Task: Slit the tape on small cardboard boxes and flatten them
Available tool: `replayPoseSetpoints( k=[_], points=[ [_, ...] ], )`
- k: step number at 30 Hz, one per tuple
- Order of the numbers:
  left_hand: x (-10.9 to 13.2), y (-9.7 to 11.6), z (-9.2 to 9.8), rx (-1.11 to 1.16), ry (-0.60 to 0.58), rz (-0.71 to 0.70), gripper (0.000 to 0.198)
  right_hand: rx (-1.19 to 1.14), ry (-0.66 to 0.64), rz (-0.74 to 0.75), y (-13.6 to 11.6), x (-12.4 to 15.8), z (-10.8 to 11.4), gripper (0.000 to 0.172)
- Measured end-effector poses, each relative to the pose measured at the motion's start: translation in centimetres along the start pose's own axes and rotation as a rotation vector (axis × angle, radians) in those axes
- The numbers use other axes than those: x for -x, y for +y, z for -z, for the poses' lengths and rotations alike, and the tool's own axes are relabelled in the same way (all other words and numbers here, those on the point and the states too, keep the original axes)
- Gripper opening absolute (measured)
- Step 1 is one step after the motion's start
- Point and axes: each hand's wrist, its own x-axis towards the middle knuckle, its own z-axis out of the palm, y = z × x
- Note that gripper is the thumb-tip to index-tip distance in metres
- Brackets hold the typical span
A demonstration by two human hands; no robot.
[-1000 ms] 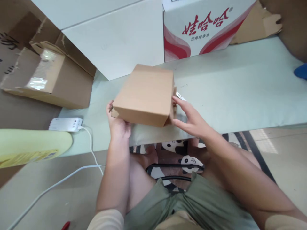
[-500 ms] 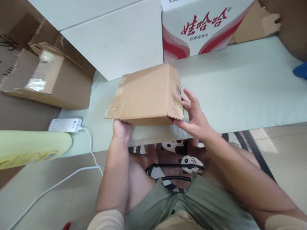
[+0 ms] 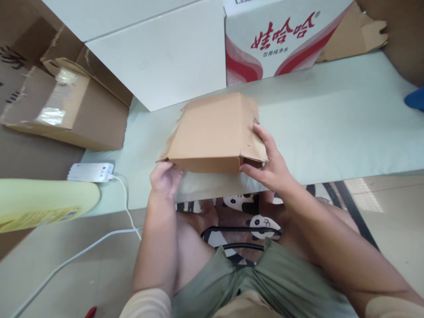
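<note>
We're holding tan rectangular cardboard box (image 3: pixel 208 128) over pale-green cloth-covered table (image 3: pixel 331 115): left hand (image 3: pixel 164 179) supporting near-left corner, apparently from beneath; right hand (image 3: pixel 273 162) pinching right end. Panels standing folded; near-right corner gaping, unclosed.

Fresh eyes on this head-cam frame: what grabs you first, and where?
Probably the brown cardboard box at the centre, with the left grip at its near left corner and the right grip at its right end. Next, the white carton with bold red lettering, behind it at top, right of centre. Then the pale yellow-green object at the left edge, beside a white device with a cable.
</note>
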Motion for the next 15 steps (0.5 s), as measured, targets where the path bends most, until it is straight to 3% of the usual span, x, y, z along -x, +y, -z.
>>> replayPoseSetpoints(
  k=[3, 7, 10, 15],
  points=[
    [-0.2, -0.2, -0.1, -0.045, -0.053, -0.048, 0.041, -0.006, 0.065, -0.014, 0.0, 0.0, -0.2, 0.095],
    [-0.8, -0.7, -0.5, -0.239, 0.003, -0.208, 0.056, -0.090, 0.132, -0.090, 0.0, 0.1, -0.5, 0.098],
    [-1.1, -0.8, -0.6, -0.356, 0.076, -0.302, 0.055, -0.113, 0.160, -0.167, -0.2, 0.1, -0.7, 0.094],
    [-0.9, -0.5, -0.6, -0.331, 0.165, -0.336, 0.056, -0.159, 0.160, -0.126, -0.5, -0.1, -0.6, 0.075]
  ],
)
